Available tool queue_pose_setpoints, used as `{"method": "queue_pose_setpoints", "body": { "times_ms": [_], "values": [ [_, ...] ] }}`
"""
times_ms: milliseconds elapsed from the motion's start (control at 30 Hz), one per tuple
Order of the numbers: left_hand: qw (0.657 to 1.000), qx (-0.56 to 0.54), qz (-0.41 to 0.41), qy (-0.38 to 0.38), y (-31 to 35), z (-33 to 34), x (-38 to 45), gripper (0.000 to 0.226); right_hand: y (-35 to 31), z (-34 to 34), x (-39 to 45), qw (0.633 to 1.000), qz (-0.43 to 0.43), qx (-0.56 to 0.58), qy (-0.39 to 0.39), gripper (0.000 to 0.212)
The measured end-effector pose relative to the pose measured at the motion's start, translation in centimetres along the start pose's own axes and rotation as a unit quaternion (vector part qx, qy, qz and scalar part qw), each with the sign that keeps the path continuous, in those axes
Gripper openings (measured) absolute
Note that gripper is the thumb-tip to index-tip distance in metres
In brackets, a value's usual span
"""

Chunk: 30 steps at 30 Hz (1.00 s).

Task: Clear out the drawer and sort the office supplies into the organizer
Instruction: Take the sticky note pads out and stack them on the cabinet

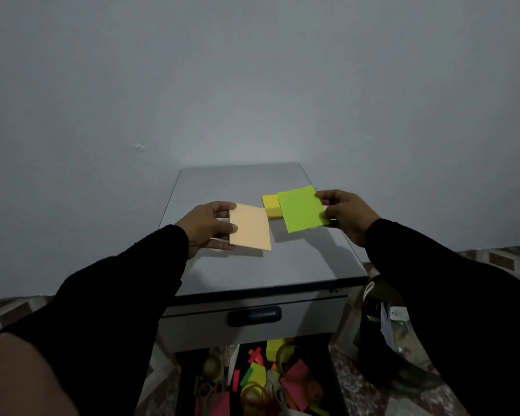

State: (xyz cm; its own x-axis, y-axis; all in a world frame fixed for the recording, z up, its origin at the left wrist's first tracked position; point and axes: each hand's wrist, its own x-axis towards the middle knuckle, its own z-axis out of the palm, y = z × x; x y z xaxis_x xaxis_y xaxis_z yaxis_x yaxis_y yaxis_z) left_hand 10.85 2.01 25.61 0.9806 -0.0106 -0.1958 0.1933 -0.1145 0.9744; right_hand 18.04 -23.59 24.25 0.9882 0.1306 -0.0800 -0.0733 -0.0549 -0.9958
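Observation:
My left hand [206, 226] grips a pale orange sticky-note pad [249, 228] by its left edge, just above the grey cabinet top [270, 265]. A green sticky-note pad [300, 209] is pinched by its right edge in my right hand [342, 213], with a sliver of pink showing under it. Behind and between the two pads, a yellow sticky-note block [271, 206] lies on the cabinet top. Below, the open lower drawer [261, 382] holds several tape rolls, scissors and pink, green and yellow notes. No organizer is in view.
The upper drawer [252, 321] with a dark handle is closed. A dark bag [385, 334] with white items sits on the floor right of the cabinet. A plain wall stands close behind. Patterned floor shows at both sides.

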Motion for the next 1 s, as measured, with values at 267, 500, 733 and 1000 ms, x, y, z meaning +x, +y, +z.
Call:
{"method": "queue_pose_setpoints", "body": {
  "times_ms": [267, 500, 733, 1000],
  "values": [
    [1.0, 0.001, 0.014, 0.024, 0.2, -0.4, 4.9, 0.052, 0.1, -0.2, 7.5, 0.996, 0.004, -0.05, 0.074, 0.049],
    [0.999, 0.011, 0.017, 0.032, 0.4, -0.7, 7.7, 0.051, 1.1, -1.2, 11.2, 0.992, 0.014, -0.074, 0.101, 0.05],
    [0.999, 0.011, 0.015, 0.027, 0.4, -0.7, 9.4, 0.052, 2.8, -2.2, 13.0, 0.988, 0.038, -0.118, 0.094, 0.05],
    [0.999, 0.013, 0.031, 0.021, 1.3, 0.7, 11.1, 0.049, 3.8, -2.8, 13.9, 0.963, 0.011, -0.25, 0.096, 0.043]
  ]
}}
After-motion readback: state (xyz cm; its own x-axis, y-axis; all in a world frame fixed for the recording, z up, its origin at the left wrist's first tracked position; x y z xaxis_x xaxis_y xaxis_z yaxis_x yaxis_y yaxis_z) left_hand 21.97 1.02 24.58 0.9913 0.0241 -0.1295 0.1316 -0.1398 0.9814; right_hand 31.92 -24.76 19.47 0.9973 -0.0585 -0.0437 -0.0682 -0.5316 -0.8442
